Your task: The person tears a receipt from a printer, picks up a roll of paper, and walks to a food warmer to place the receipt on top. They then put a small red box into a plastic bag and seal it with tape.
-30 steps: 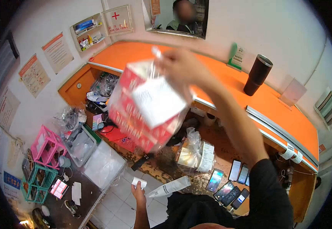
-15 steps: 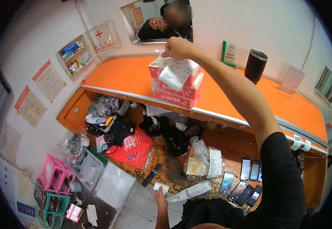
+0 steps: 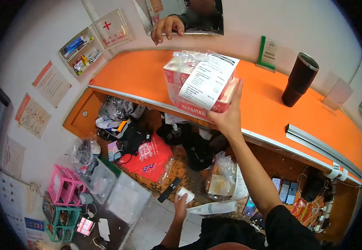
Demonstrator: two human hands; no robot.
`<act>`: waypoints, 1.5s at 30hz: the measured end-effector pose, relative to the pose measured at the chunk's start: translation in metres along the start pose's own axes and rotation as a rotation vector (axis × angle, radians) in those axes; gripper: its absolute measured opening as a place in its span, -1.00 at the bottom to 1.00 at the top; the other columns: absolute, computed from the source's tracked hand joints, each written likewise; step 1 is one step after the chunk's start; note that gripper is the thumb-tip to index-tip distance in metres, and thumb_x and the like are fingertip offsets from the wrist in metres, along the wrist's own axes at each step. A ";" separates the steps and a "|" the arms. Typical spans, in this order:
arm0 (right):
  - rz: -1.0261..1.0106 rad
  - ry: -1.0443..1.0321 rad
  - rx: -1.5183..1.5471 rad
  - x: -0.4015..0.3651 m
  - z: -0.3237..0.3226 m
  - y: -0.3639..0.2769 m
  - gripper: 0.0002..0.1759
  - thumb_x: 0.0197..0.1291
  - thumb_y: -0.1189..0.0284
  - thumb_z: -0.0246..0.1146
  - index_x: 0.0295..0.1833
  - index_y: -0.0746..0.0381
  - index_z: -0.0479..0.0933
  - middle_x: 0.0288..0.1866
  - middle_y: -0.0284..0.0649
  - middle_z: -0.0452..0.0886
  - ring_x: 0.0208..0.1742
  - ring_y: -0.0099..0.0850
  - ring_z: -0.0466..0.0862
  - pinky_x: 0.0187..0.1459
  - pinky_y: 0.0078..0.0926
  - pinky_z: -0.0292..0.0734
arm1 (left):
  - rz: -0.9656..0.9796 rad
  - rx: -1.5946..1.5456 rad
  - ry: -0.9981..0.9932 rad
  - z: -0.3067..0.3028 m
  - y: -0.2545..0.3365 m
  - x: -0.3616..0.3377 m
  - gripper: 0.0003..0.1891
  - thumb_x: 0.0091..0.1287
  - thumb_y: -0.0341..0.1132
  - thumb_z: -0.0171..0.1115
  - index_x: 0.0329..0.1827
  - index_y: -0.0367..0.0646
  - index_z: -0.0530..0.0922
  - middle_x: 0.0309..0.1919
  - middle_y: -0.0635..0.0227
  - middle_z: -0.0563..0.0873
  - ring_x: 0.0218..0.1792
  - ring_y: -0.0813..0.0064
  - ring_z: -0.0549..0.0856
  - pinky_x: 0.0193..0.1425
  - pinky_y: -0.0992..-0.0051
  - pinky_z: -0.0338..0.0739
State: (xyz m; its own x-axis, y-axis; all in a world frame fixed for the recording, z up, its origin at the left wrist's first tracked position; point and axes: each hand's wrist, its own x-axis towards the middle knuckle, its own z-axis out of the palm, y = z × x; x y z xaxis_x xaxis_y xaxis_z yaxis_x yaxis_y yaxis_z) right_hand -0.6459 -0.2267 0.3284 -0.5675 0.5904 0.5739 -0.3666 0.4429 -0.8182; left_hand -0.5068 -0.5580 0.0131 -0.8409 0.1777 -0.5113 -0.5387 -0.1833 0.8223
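Observation:
On the orange counter stands a plastic bag of stacked red and white boxes with a printed receipt across it. My right hand is spread against the bag's lower right side, its thumb underneath near the front edge. Low in the view, my left hand is closed around a small white paper roll, from which a long printed strip seems to trail right. Another person's hand reaches through the wall opening, above and behind the bag.
A black tumbler and a green-edged sign stand on the counter. Below are a second bagged box, several phones, a red bag and a dark remote. Pink and green baskets are at lower left.
My right hand has moved from the bag's top to its lower right side. The other person's hand now extends through the opening. The receipt lies more squarely in view.

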 end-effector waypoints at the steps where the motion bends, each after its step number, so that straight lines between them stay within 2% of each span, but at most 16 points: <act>1: -0.023 0.055 -0.079 0.006 0.007 0.005 0.43 -0.25 0.48 0.58 0.66 0.23 -0.26 0.60 0.17 0.05 0.57 0.07 0.22 0.50 -0.09 0.25 | 0.006 0.014 -0.030 0.016 0.018 -0.009 -0.62 0.48 -0.23 0.21 0.31 0.02 0.41 0.06 0.31 0.69 0.00 0.47 0.69 -0.04 0.32 0.67; 6: -0.008 0.176 -0.326 0.030 0.039 0.019 0.33 -0.21 0.33 0.56 0.64 0.25 -0.13 0.52 0.15 0.18 0.45 0.15 0.34 0.35 0.05 0.35 | -0.034 -0.150 -0.151 0.035 0.037 -0.023 -0.57 0.51 -0.34 0.05 0.42 -0.03 0.26 0.18 0.10 0.69 0.04 0.38 0.72 -0.05 0.49 0.70; 9: -0.056 0.167 -0.324 0.041 0.046 0.042 0.33 -0.18 0.33 0.55 0.64 0.27 -0.16 0.52 0.15 0.19 0.46 0.15 0.33 0.38 0.04 0.32 | 0.003 -0.185 -0.219 0.075 0.085 -0.061 -0.54 0.49 -0.36 0.07 0.43 -0.07 0.25 0.22 0.06 0.66 0.07 0.37 0.71 0.07 0.44 0.68; 10: -0.129 0.189 -0.379 0.033 0.040 0.039 0.19 -0.06 0.35 0.51 0.61 0.33 -0.05 0.50 0.18 0.22 0.47 0.13 0.32 0.41 0.02 0.28 | 0.049 -0.170 -0.251 0.087 0.098 -0.070 -0.51 0.47 -0.38 0.10 0.44 -0.09 0.23 0.24 0.04 0.64 0.09 0.35 0.70 0.13 0.40 0.66; 13: -0.209 -0.086 -0.264 -0.040 -0.014 -0.004 0.01 0.06 0.31 0.48 0.56 0.34 0.13 0.49 0.14 0.29 0.46 0.04 0.37 0.40 -0.05 0.32 | 0.156 -0.154 -0.343 0.125 0.132 -0.092 -0.43 0.40 -0.50 0.16 0.47 -0.13 0.23 0.25 0.06 0.63 0.18 0.31 0.66 0.31 0.29 0.56; 15: 0.244 -0.635 0.176 -0.101 -0.069 -0.037 -0.18 0.13 0.25 0.47 0.45 0.34 0.35 0.39 0.08 0.47 0.37 -0.08 0.51 0.35 -0.17 0.41 | 0.233 -0.090 -0.321 0.141 0.133 -0.094 -0.44 0.35 -0.55 0.27 0.40 -0.20 0.33 0.18 0.17 0.63 0.19 0.34 0.64 0.36 0.32 0.52; 17: 0.305 -0.937 0.094 -0.151 -0.121 -0.045 -0.23 0.13 0.18 0.49 0.38 0.33 0.45 0.26 0.02 0.61 0.25 -0.19 0.63 0.27 -0.28 0.49 | 0.235 -0.136 -0.366 0.167 0.143 -0.113 -0.44 0.31 -0.54 0.34 0.37 -0.23 0.37 0.08 0.29 0.63 0.14 0.43 0.64 0.29 0.40 0.54; 19: 0.434 -0.754 0.152 -0.185 -0.165 -0.056 -0.35 0.16 0.44 0.49 0.35 0.37 0.47 0.34 -0.06 0.57 0.32 -0.30 0.58 0.37 -0.31 0.45 | 0.153 -0.031 -0.509 0.189 0.140 -0.128 -0.44 0.27 -0.54 0.38 0.34 -0.24 0.40 0.07 0.32 0.64 0.13 0.48 0.62 0.24 0.46 0.52; 21: 0.453 -0.532 0.133 -0.208 -0.207 -0.066 -0.47 0.12 0.51 0.50 0.21 0.38 0.54 0.32 -0.04 0.58 0.34 -0.29 0.56 0.39 -0.31 0.43 | 0.275 0.142 -0.544 0.216 0.118 -0.142 -0.48 0.26 -0.51 0.42 0.28 -0.25 0.46 0.07 0.33 0.63 0.10 0.52 0.61 0.25 0.47 0.49; 23: 0.450 -0.426 0.183 -0.232 -0.256 -0.069 -0.67 0.06 0.57 0.53 -0.11 0.32 0.54 0.33 0.00 0.55 0.36 -0.27 0.53 0.42 -0.27 0.40 | 0.212 0.194 -0.614 0.246 0.098 -0.172 -0.47 0.25 -0.51 0.43 0.28 -0.26 0.45 0.06 0.33 0.63 0.09 0.51 0.61 0.24 0.47 0.49; 25: 0.456 -0.395 0.146 -0.254 -0.310 -0.071 -0.69 0.06 0.59 0.52 -0.15 0.31 0.53 0.36 0.02 0.52 0.35 -0.29 0.54 0.42 -0.26 0.39 | 0.187 0.253 -0.665 0.272 0.065 -0.199 -0.47 0.26 -0.46 0.44 0.28 -0.24 0.46 0.05 0.32 0.63 0.10 0.51 0.60 0.23 0.46 0.49; 30: 0.520 -0.195 0.157 -0.307 -0.444 -0.086 -0.50 0.10 0.64 0.47 0.15 0.33 0.47 0.28 -0.11 0.55 0.32 -0.34 0.54 0.39 -0.34 0.40 | 0.112 0.424 -0.844 0.354 0.012 -0.289 -0.49 0.27 -0.38 0.46 0.24 -0.21 0.45 0.04 0.33 0.62 0.11 0.52 0.59 0.24 0.45 0.48; 33: 0.321 -0.061 -0.170 -0.324 -0.513 -0.109 -0.60 0.05 0.64 0.46 0.03 0.34 0.55 0.21 -0.05 0.59 0.23 -0.24 0.62 0.26 -0.33 0.50 | 0.065 0.425 -0.935 0.397 -0.031 -0.326 -0.44 0.29 -0.35 0.45 0.29 -0.19 0.37 0.05 0.35 0.58 0.11 0.54 0.57 0.22 0.49 0.47; 36: 0.326 0.110 -0.195 -0.343 -0.560 -0.117 -0.68 0.03 0.57 0.47 -0.09 0.33 0.57 0.16 -0.05 0.62 0.16 -0.12 0.64 0.20 -0.30 0.51 | 0.119 0.456 -0.966 0.436 -0.065 -0.361 -0.41 0.31 -0.30 0.46 0.31 -0.18 0.34 0.04 0.35 0.58 0.09 0.56 0.57 0.19 0.50 0.48; 43: 0.369 0.042 -0.144 -0.356 -0.642 -0.101 -0.74 0.05 0.54 0.43 -0.32 0.30 0.43 0.25 0.00 0.56 0.21 -0.05 0.59 0.18 -0.29 0.47 | 0.155 0.585 -0.934 0.487 -0.122 -0.398 -0.41 0.27 -0.28 0.51 0.26 -0.18 0.36 -0.04 0.35 0.63 0.00 0.54 0.61 0.10 0.50 0.54; 45: 0.482 -0.021 -0.038 -0.363 -0.667 -0.088 -0.71 0.05 0.52 0.46 -0.31 0.30 0.42 0.27 0.04 0.56 0.17 -0.19 0.64 0.17 -0.35 0.48 | 0.135 0.651 -0.949 0.503 -0.132 -0.400 -0.41 0.25 -0.29 0.52 0.25 -0.18 0.38 -0.07 0.36 0.65 -0.02 0.54 0.62 0.08 0.49 0.55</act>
State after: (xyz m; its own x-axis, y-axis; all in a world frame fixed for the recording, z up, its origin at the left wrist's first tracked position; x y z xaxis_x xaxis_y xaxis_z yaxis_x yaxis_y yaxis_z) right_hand 0.0843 -0.0301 0.2149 -0.6813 0.7207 0.1283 -0.0312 0.1466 -0.9887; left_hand -0.0727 -0.1182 0.2349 -0.3638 0.8991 -0.2436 -0.0865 0.2278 0.9699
